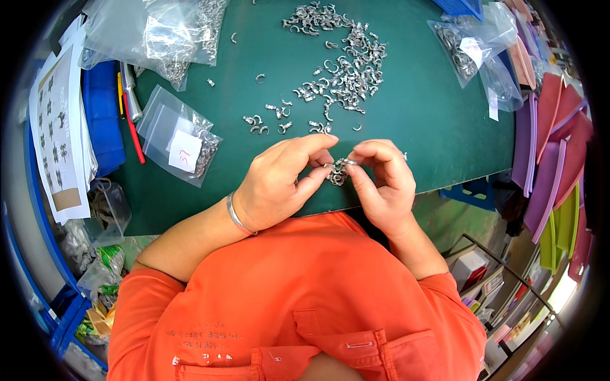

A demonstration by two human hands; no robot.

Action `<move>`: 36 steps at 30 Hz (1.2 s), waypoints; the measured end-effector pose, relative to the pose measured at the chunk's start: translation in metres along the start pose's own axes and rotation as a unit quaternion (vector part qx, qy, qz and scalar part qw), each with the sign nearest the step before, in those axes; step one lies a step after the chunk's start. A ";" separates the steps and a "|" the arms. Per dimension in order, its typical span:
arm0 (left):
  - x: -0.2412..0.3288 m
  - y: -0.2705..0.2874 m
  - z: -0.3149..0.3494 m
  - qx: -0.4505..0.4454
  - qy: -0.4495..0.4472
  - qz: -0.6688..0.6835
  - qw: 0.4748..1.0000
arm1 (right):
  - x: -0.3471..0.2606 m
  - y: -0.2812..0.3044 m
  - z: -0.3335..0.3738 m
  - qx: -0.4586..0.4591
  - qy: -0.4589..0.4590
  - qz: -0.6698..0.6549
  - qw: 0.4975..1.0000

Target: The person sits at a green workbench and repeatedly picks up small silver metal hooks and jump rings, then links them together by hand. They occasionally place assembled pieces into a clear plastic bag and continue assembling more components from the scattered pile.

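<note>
Near the table's front edge, my left hand and my right hand face each other with thumbs and forefingers closed in a pinch. Between the fingertips is a small cluster of curved silver metal pieces; both hands grip at its two sides. How the pieces join is too small to tell. Just beyond my hands lie a few loose curved metal pieces, and others sit to the left. Farther back spreads a large scattered pile of similar silver pieces on the green table top.
Clear bags of metal parts lie at the back left, with a smaller labelled bag nearer. Left are a red pen, a blue bin and printed sheets. More bagged parts and coloured bins stand right.
</note>
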State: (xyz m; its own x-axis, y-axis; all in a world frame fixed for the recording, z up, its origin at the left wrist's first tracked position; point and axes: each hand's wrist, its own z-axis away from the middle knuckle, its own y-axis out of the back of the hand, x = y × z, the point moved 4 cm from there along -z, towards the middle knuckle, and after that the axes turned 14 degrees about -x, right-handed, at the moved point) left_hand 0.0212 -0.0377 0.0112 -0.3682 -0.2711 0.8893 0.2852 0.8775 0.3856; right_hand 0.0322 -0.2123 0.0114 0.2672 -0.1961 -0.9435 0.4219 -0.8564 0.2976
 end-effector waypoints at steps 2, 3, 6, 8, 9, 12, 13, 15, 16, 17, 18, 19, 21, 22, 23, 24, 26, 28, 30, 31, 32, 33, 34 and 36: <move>-0.001 0.001 0.002 -0.012 0.003 0.013 1.000 | -0.005 0.002 -0.002 -0.037 0.011 0.047 0.998; -0.002 0.001 0.003 -0.020 0.024 0.039 0.999 | -0.008 0.003 -0.003 -0.055 0.017 0.071 0.996; -0.004 -0.001 0.006 -0.050 0.091 0.136 0.985 | -0.012 -0.005 -0.005 -0.077 0.064 0.075 0.992; -0.006 -0.003 0.007 -0.074 0.144 0.222 0.962 | -0.011 -0.007 -0.003 -0.088 0.081 0.081 0.989; -0.006 -0.004 0.007 -0.085 0.152 0.247 0.953 | -0.012 -0.006 -0.002 -0.092 0.080 0.091 0.988; -0.006 -0.008 0.005 -0.114 0.156 0.276 0.941 | -0.015 0.000 0.002 -0.084 0.080 0.134 0.984; -0.004 -0.008 0.003 -0.118 0.145 0.256 0.949 | -0.015 0.006 0.002 -0.068 0.081 0.154 0.982; 0.000 -0.006 0.000 -0.105 0.148 0.226 0.957 | -0.010 0.026 0.004 -0.019 0.071 0.216 0.974; -0.001 -0.002 -0.001 -0.092 0.141 0.202 0.965 | -0.004 0.040 0.007 0.024 0.042 0.245 0.968; -0.003 0.002 -0.002 -0.079 0.134 0.177 0.972 | 0.002 0.052 0.013 0.068 0.014 0.272 0.960; -0.007 0.006 -0.001 -0.072 0.145 0.162 0.973 | 0.006 0.061 0.017 0.071 -0.010 0.278 0.958; -0.009 0.008 -0.002 -0.070 0.137 0.154 0.976 | 0.010 0.067 0.022 0.074 -0.033 0.284 0.955; -0.014 0.014 0.000 -0.049 0.138 0.149 0.978 | 0.014 0.068 0.025 0.043 -0.038 0.307 0.950; -0.015 0.015 -0.002 -0.042 0.134 0.123 0.982 | 0.012 0.067 0.025 0.030 -0.032 0.332 0.942; -0.015 0.019 -0.002 -0.034 0.132 0.093 0.986 | 0.010 0.064 0.024 0.018 -0.024 0.354 0.935; -0.015 0.023 -0.002 -0.025 0.130 0.063 0.989 | 0.010 0.065 0.023 0.035 -0.017 0.360 0.932; -0.011 0.027 -0.008 -0.033 0.084 -0.045 0.995 | 0.009 0.058 0.013 0.040 0.010 0.354 0.935; -0.006 0.023 -0.017 -0.050 0.032 -0.126 0.990 | 0.007 0.044 -0.003 0.026 0.053 0.347 0.936; -0.005 0.011 -0.027 -0.063 -0.012 -0.194 0.979 | 0.012 0.027 -0.021 -0.013 0.048 0.353 0.934; -0.007 0.005 -0.029 -0.078 -0.006 -0.215 0.974 | 0.014 0.022 -0.027 -0.031 0.033 0.369 0.928; -0.012 0.002 -0.031 -0.078 -0.002 -0.227 0.971 | 0.020 0.021 -0.031 -0.031 0.017 0.362 0.932; -0.018 0.000 -0.032 -0.077 0.003 -0.239 0.968 | 0.018 0.021 -0.033 -0.030 0.020 0.372 0.928; -0.020 0.000 -0.033 -0.077 0.007 -0.252 0.965 | 0.014 0.023 -0.035 -0.029 0.023 0.382 0.923; -0.021 0.002 -0.033 -0.077 0.011 -0.250 0.965 | 0.012 0.028 -0.033 -0.016 0.029 0.375 0.927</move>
State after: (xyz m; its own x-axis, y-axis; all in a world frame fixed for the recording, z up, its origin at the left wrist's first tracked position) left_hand 0.0591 -0.0432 0.0018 -0.4753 -0.6548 0.5877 0.2051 0.5671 0.7977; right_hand 0.0761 -0.2230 0.0133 0.5421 -0.7026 -0.4609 0.1247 -0.4752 0.8710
